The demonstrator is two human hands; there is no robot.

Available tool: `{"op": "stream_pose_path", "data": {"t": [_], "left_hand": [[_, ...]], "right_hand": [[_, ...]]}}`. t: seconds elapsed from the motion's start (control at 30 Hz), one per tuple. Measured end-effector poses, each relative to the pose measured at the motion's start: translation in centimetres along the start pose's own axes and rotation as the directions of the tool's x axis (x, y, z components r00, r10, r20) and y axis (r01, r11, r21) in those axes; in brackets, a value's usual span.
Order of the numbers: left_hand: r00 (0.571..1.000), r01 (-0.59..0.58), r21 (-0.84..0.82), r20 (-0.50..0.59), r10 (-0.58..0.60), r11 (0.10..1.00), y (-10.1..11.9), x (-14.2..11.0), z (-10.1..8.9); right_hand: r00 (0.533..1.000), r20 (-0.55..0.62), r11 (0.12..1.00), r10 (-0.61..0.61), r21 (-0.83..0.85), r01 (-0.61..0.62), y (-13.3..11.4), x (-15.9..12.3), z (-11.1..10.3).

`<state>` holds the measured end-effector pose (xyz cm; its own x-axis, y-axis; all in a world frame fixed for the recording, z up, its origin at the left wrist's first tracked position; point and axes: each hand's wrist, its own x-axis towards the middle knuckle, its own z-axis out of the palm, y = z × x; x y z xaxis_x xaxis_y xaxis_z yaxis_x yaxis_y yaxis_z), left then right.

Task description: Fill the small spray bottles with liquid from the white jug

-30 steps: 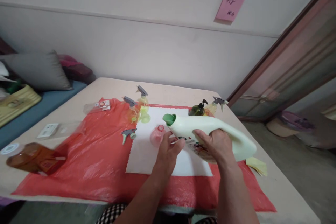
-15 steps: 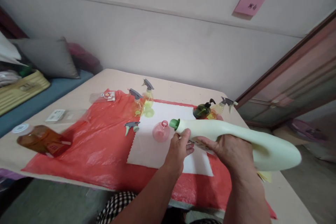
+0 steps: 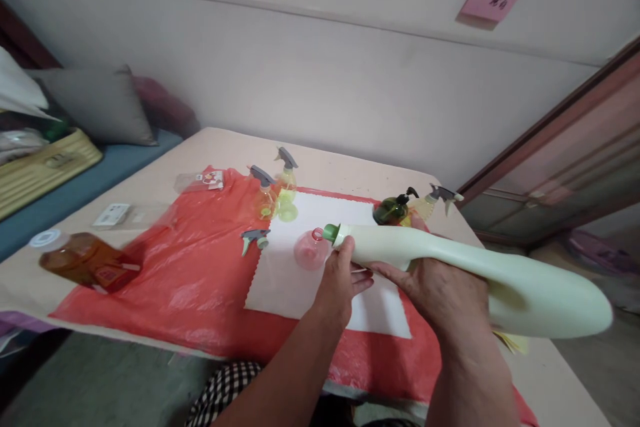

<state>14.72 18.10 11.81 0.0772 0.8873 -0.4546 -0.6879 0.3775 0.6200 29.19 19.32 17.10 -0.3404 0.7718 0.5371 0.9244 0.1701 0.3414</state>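
Observation:
A large pale green jug [image 3: 545,293] lies almost level in the air, its green spout [image 3: 331,233] pointing left. My right hand [image 3: 440,287] is wrapped round its handle. Under the neck, my left hand [image 3: 343,280] supports it, thumb on the near side. The spout meets the open mouth of a small pink see-through bottle [image 3: 309,252], which stands on a white sheet [image 3: 285,293]. I cannot see whether liquid flows. Left of the bottle lies a loose grey spray head [image 3: 256,239].
Two spray bottles [image 3: 287,180] stand at the back of the red plastic sheet [image 3: 195,280]. A dark green pump bottle [image 3: 391,211] and another spray bottle [image 3: 437,199] are at the back right. A big bottle of amber liquid [image 3: 85,260] stands at the left edge.
The jug's spout has come to the pink bottle's mouth, where a gap was before. The jug's base now reaches further right. The whole view has shifted slightly.

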Motion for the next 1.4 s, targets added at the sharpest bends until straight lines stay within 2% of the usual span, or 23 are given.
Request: {"op": "stream_pose_path", "data": {"t": [0.23,0.9,1.4], "left_hand": [[1.0,-0.005,-0.075,0.005,0.005,0.997,-0.4,0.4,-0.2],[1.0,0.007,-0.17,0.024,-0.003,0.985,-0.2,0.2,0.0],[0.999,0.038,-0.177,0.041,-0.031,0.983,-0.1,0.1,-0.1]], "right_hand": [[0.994,-0.07,0.996,-0.086,-0.024,0.084,-0.5,0.3,-0.8],[0.999,0.043,0.999,-0.003,0.039,0.001,-1.4,1.0,-2.2],[0.998,0.037,0.999,-0.047,-0.008,0.048,-1.3,1.1,-2.6]]}}
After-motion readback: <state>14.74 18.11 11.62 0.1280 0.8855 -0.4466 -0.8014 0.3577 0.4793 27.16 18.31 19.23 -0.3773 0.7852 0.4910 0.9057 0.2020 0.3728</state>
